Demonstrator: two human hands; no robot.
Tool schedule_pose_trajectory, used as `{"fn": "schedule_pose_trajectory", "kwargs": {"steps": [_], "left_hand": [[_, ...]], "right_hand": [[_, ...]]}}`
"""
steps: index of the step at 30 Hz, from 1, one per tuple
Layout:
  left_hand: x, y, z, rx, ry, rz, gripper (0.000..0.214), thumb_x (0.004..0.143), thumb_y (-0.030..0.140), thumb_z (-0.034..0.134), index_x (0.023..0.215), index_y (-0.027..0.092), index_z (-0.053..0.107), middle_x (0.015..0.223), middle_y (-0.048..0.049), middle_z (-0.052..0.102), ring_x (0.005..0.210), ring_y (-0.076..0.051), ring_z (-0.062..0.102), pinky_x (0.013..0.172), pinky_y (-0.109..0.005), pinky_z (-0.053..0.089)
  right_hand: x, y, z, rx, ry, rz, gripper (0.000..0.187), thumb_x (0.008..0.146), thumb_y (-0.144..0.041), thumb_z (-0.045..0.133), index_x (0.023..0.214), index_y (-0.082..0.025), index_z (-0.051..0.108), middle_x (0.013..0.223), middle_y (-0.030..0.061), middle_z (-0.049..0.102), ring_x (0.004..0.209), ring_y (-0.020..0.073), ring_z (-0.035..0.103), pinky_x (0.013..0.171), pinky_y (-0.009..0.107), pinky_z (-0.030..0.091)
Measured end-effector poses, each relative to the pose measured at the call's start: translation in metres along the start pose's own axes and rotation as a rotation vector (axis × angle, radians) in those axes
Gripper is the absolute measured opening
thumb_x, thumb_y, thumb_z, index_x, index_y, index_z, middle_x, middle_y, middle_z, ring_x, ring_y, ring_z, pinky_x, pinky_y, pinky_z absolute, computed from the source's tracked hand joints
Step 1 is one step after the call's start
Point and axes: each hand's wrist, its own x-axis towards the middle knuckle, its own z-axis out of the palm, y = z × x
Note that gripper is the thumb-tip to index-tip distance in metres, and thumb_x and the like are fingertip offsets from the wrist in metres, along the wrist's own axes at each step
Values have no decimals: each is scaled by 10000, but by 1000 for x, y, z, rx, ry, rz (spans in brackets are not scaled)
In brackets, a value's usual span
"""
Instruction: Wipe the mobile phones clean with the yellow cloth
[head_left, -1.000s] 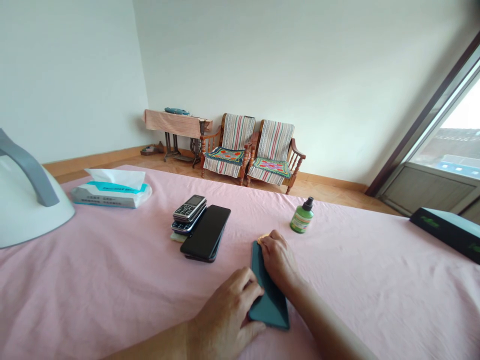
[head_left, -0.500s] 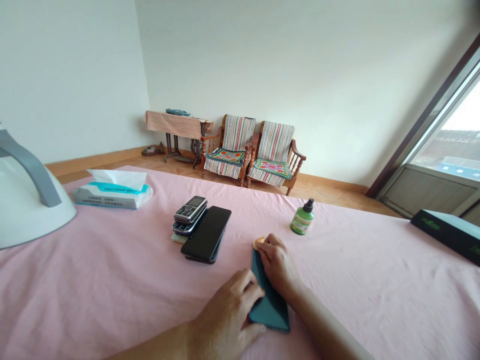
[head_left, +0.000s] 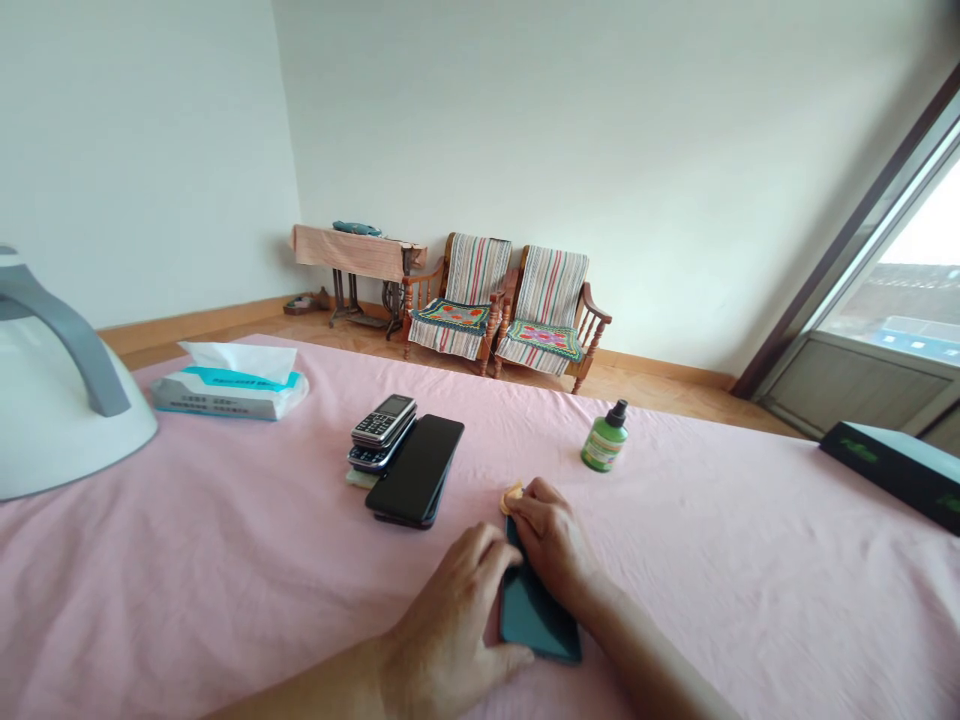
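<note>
A dark teal phone lies flat on the pink tablecloth near the front edge. My left hand rests on its left edge, fingers curled over the side and holding it down. My right hand lies on the far end of the phone, fingers pressed together on a small orange cloth that peeks out at the fingertips. A small green bottle with a black cap stands beyond my right hand.
A stack of phones lies left of centre, two keypad phones beside black smartphones. A tissue pack and a white appliance with a grey handle sit at the left. A dark box lies at the right edge.
My right hand with the orange cloth has slid back along the phone toward me and slightly left. My left hand has kept its hold on the phone's edge.
</note>
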Motion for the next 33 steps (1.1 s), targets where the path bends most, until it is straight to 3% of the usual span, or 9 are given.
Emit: {"fn": "schedule_pose_trajectory", "kwargs": {"steps": [4,11,18,26,30,33], "left_hand": [[2,-6,1,47,51,-51,743,500,260,846,1140,213,472,1166,-69,502,1090,-292,446,978,-441,364],[1,-8,1,62,82,-43,1036,504,280,824,1363,227,248,1287,-97,444,1155,-302,406,1011,-445,306],[6,-14,-1,100,-6,-2,998,488,343,823,1351,222,337,1247,-93,478,1119,-310,429,978,-434,326],[6,-16,-4,67,-11,35,868,485,422,856,1251,244,488,1180,-65,510,1090,-294,447,957,-419,351],[6,-16,-3,96,-7,43,858,494,442,851,1247,231,498,1177,-67,517,1088,-296,451,949,-418,357],[7,-18,-3,100,-5,58,875,501,496,841,1253,212,495,1186,-81,517,1089,-298,451,945,-422,361]], "right_hand": [[-15,-14,-9,92,-52,-13,223,892,-95,455,801,-190,635,820,25,529,793,149,528,705,253,412],[-44,-28,-14,157,-93,-26,219,890,-92,438,849,-190,630,829,42,523,792,162,533,689,270,429],[-70,-36,-18,135,-140,-137,255,879,-81,405,916,-192,632,823,56,528,776,163,541,656,257,435],[-49,-35,-16,222,-52,25,235,825,-57,470,800,-190,662,793,37,546,755,145,551,659,234,444],[-49,-44,-35,309,-211,43,290,728,8,496,721,-193,705,758,22,567,700,121,561,603,197,436],[-53,-46,-49,388,-316,109,283,735,-4,519,721,-201,722,782,17,592,690,109,577,591,182,435]]}}
